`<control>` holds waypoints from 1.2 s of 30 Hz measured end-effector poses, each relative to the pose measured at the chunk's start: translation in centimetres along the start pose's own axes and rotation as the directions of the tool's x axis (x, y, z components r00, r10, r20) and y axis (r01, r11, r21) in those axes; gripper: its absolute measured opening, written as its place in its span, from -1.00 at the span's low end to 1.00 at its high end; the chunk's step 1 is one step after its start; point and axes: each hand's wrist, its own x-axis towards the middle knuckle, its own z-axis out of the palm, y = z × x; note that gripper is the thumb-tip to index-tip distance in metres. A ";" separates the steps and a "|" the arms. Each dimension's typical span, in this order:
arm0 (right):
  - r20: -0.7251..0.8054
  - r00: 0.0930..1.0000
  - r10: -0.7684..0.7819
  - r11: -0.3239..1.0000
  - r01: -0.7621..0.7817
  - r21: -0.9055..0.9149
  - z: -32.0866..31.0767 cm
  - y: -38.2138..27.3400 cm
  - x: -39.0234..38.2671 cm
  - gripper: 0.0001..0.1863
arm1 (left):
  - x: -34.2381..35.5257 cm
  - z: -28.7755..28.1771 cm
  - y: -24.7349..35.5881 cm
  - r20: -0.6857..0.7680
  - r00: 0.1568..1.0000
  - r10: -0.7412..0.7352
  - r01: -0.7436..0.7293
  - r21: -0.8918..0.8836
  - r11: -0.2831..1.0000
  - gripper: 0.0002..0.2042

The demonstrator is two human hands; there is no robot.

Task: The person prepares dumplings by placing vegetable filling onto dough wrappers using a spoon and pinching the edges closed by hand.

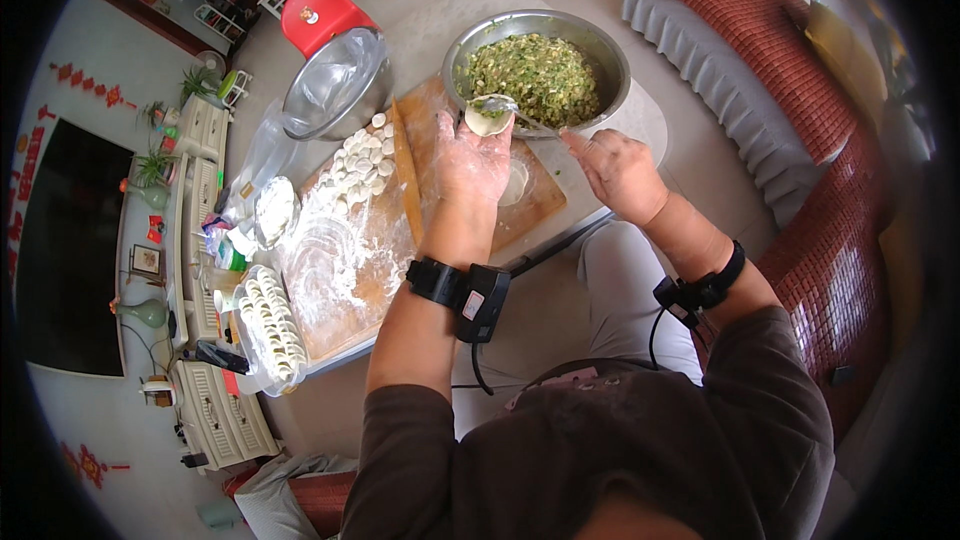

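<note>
My floury left hand (472, 165) holds a round dumpling wrapper (486, 124) on its fingers at the near rim of a steel bowl (622, 75). Some green filling shows on the wrapper. Closed around the handle of a metal spoon (536, 124), my right hand (622, 172) keeps the spoon's head over the wrapper. Chopped green filling (540, 72) lies in the bowl. Below my left hand, a wooden board (545, 202) carries another flat wrapper (515, 183), partly hidden by my wrist.
A floured board (335, 310) on the left bears many small dough pieces (362, 162). Shaped dumplings (270, 315) fill a tray at its near left corner. An empty-looking steel bowl (300, 110) leans by a red chair (322, 15). A sofa (740, 30) stands right.
</note>
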 end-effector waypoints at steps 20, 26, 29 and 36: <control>-0.112 0.990 0.081 0.979 -0.058 0.197 -0.9 0.6 0.4 -0.73 | 0.7 -1.0 0.2 0.089 0.996 -0.029 0.029 0.005 1.000 -0.47; -0.199 0.966 0.165 0.976 -0.130 0.177 -1.2 2.2 0.6 -0.73 | 1.3 -0.8 0.0 0.072 0.995 0.070 -0.074 0.049 0.996 -0.60; -0.157 0.978 0.138 0.984 -0.117 0.137 -1.2 2.3 0.4 -0.72 | 1.6 -0.2 -0.2 0.091 0.991 0.093 -0.101 0.087 0.991 -0.64; -0.054 0.998 0.043 0.999 -0.044 -0.011 -1.4 3.8 0.3 -0.62 | 3.2 0.3 -0.3 0.077 0.983 0.169 -0.175 0.069 0.982 -0.65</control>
